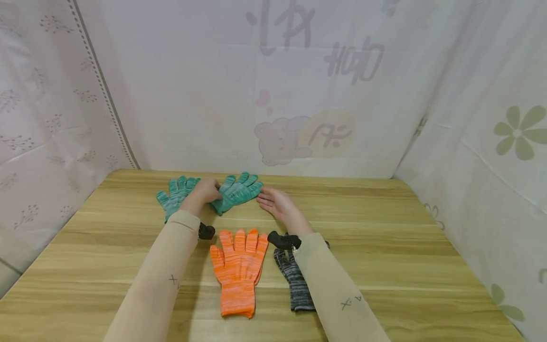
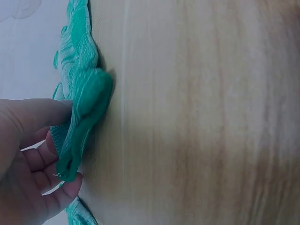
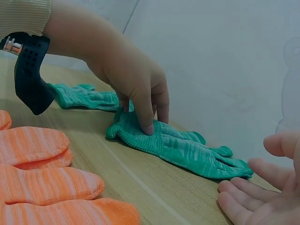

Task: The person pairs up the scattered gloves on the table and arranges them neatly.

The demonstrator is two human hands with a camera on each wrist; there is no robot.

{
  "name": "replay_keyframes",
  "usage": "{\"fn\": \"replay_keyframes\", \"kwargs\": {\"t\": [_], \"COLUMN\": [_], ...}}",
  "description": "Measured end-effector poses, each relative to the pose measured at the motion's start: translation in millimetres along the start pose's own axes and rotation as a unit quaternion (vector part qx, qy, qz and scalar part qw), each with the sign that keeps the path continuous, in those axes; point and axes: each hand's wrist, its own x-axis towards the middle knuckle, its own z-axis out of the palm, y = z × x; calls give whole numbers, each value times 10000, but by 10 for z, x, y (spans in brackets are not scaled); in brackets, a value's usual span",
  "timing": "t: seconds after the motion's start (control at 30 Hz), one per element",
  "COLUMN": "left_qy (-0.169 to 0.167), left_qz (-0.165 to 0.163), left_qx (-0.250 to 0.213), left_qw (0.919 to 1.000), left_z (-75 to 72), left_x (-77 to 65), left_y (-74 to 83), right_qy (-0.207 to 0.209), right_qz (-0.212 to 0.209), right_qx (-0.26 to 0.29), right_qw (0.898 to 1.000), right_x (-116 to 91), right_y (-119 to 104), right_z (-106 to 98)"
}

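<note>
A green knit glove (image 1: 240,191) lies at the back of the table, its cuff toward the left. My left hand (image 1: 206,191) pinches that cuff between thumb and fingers, as the left wrist view shows close up on the green glove (image 2: 82,93). At the glove's finger end is my right hand (image 1: 278,205), fingers extended and palm turned toward it, fingertips right by the glove's tips in the right wrist view. A second green glove (image 1: 174,195) lies just left of my left hand, partly hidden behind it.
An orange glove (image 1: 238,275) lies flat at the front middle, fingers pointing away. Beside it a dark grey striped glove (image 1: 299,285) is partly covered by my right forearm. Hanging printed cloth (image 1: 205,95) encloses the wooden table (image 1: 384,266) at the back and sides.
</note>
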Motion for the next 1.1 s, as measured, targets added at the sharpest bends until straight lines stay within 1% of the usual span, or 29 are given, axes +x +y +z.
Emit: {"fn": "replay_keyframes", "kwargs": {"t": [0.17, 0.4, 0.57, 0.7, 0.8, 0.93, 1.1], "left_qy": [5, -66, -48, -28, -9, 6, -80], "left_qz": [58, 178, 358, 529, 576, 636, 654], "left_qx": [-86, -633, -845, -941, -1024, -1165, -1446], "left_qw": [9999, 9978, 9958, 9942, 9931, 9912, 9873], "left_z": [19, 24, 19, 12, 14, 25, 43], "left_x": [22, 22, 3, -28, -40, -35, -36], "left_y": [-18, -33, -56, -59, -63, -81, -94], "right_qy": [-183, -218, -253, -240, -136, 56, 509], "right_qz": [76, 137, 157, 144, 108, -50, -334], "right_qx": [-201, -441, -523, -697, -771, -755, -659], "right_qw": [9996, 9987, 9982, 9972, 9969, 9971, 9960], "right_x": [-4, -3, -10, -17, -16, -13, -13], "right_y": [-9, -19, -28, -31, -27, -12, 17], "right_z": [22, 58, 67, 68, 73, 81, 107]}}
